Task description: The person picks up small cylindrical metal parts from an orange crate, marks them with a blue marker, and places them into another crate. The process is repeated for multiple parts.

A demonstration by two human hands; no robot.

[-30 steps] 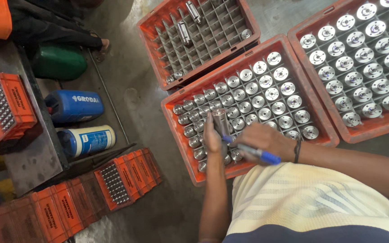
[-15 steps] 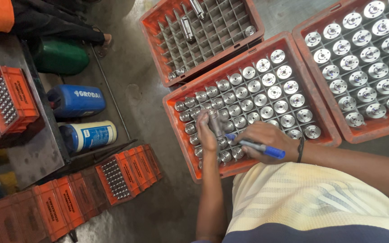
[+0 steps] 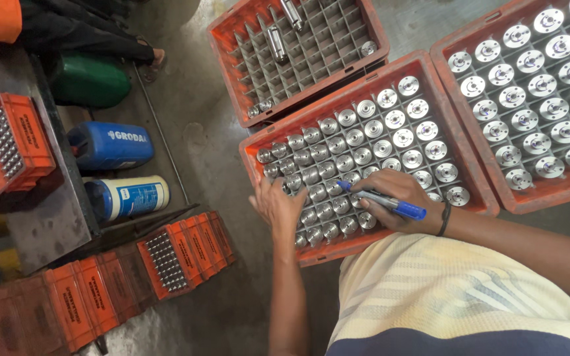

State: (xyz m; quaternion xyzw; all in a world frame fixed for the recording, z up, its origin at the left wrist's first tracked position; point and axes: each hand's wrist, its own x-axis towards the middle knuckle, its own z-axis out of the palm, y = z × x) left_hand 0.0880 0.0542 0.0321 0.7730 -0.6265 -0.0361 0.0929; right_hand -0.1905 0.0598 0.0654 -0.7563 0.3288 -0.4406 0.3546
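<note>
Resting over the near-left rows of the middle crate (image 3: 476, 191), the left hand (image 3: 277, 206) now lies lower and flatter than a second ago, when it held one metal part (image 3: 312, 193) raised above the cells; no part stands lifted any more, and the fingers spread loosely on the tops, grasping nothing that shows. That suggests the piece is back in its cell among the others. The right hand (image 3: 397, 198) keeps its grip clenched on a blue pen (image 3: 380, 200), tip pointing left toward the parts just beside the left hand, much as before.

To the right, touching the middle crate, a second crate (image 3: 549, 191) holds rows of flanged parts with their discs up. Behind, a third crate (image 3: 377, 39) is mostly bare cells, with two parts lying loose. On the floor to the left lie a blue can (image 3: 110, 146), a white and blue can (image 3: 130, 196) and a green one (image 3: 90, 80), beside small orange boxes (image 3: 186, 247) of pins. The person's own forearms cross the near crate edge, hiding some cells.
</note>
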